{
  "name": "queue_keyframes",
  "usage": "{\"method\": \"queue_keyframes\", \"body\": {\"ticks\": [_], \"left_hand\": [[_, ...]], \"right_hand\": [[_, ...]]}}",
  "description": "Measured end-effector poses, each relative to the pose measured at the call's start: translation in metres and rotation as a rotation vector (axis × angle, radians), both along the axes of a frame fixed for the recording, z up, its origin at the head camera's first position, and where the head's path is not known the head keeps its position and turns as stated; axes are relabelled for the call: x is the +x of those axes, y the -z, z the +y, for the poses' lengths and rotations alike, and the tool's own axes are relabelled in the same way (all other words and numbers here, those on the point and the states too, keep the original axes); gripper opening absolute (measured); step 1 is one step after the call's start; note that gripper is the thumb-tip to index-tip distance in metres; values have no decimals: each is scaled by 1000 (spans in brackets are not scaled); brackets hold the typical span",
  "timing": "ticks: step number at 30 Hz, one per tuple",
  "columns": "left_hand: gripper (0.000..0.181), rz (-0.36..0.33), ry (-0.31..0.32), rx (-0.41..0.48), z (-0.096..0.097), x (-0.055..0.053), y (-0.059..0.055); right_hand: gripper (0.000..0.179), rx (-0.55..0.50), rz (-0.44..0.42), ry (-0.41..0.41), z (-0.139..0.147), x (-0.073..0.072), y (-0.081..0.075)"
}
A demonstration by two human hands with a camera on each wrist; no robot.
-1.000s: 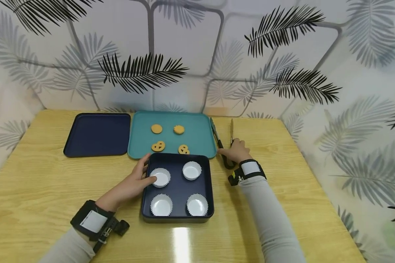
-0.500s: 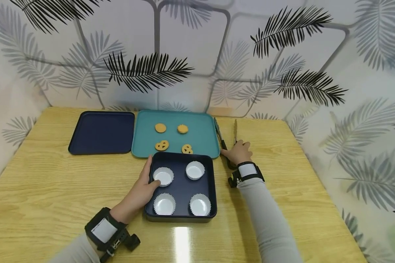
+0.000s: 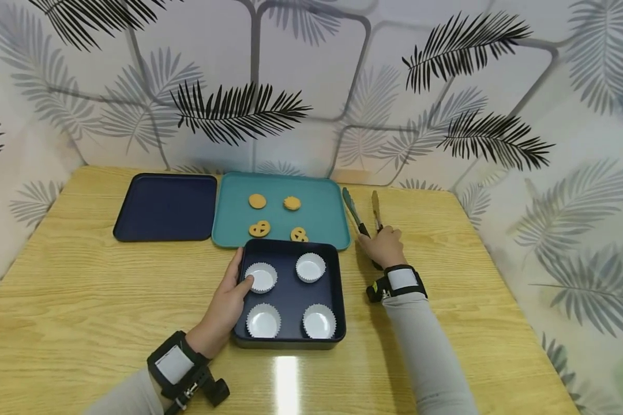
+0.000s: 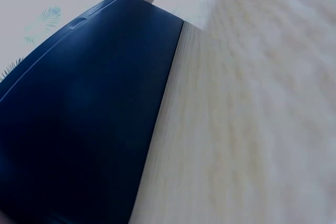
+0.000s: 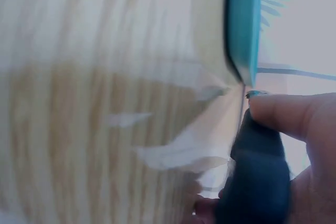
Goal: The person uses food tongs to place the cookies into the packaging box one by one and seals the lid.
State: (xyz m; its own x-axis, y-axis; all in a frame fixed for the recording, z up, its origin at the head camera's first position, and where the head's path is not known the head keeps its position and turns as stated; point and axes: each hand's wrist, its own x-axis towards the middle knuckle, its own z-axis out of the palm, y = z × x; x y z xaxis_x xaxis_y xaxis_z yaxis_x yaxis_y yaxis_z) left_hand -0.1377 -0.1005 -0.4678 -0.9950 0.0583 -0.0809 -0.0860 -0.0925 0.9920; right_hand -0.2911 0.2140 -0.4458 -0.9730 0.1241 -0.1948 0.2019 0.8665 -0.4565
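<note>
My left hand (image 3: 225,305) grips the left wall of a dark square baking pan (image 3: 291,305), its thumb over the rim by a white fluted paper cup (image 3: 262,278). Several such cups stand in the pan. In the left wrist view the pan's dark outer wall (image 4: 89,103) fills the left side. To the right of the pan, my right hand (image 3: 385,248) holds a pair of tongs (image 3: 354,208) by the dark handles, their arms spread and tips pointing away from me. The right wrist view shows the thumb against a dark handle (image 5: 257,171).
Behind the pan lies a teal tray (image 3: 322,213) with two round cookies, such as this cookie (image 3: 257,201), and two pretzel-shaped ones, such as this pretzel (image 3: 259,229). A dark blue tray (image 3: 166,207) lies to its left. A patterned wall (image 3: 301,86) bounds the table.
The right hand has closed around the tongs' handles, and the tongs have shifted slightly right, away from the teal tray; their arms are a little nearer together. The left hand stays on the pan.
</note>
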Motion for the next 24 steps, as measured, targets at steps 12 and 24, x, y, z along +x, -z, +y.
{"method": "queue_keyframes", "body": {"ticks": [12,24], "left_hand": [[64,20,-15,-22,1,-1,2],[65,27,-2,13,-2,1,3]], "right_hand": [[59,-116,165,-20,4,20,-15],[51,140,292,-357,-13,18,-20]]}}
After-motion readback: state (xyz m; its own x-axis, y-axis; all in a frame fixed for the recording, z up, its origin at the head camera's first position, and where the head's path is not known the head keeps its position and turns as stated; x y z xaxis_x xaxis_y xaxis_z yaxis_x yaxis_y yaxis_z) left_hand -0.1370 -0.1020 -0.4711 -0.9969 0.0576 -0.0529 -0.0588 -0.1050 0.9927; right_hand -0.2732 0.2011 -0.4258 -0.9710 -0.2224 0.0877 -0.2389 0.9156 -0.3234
